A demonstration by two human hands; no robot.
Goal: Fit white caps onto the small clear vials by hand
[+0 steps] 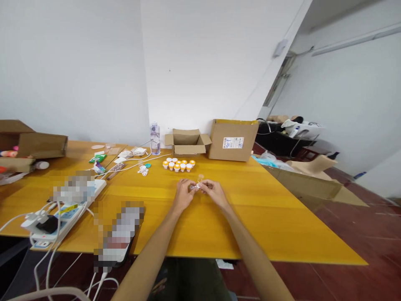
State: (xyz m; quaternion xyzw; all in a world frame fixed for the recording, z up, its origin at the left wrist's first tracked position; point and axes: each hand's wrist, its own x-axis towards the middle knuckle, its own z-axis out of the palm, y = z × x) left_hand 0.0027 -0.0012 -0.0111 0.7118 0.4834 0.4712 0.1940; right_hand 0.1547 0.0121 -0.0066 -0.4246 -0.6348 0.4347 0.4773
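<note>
Both my hands meet over the middle of the yellow wooden table. My left hand and my right hand are closed in a pinch on a small white object held between them; it is too small to name. A small clear cap-like piece lies on the table just beyond my fingers. Further back stands a cluster of several small orange-and-white containers.
Two cardboard boxes and a clear water bottle stand at the back by the wall. A power strip with plugs and cables, a phone and assorted small items lie on the left. More cardboard lies off the right edge.
</note>
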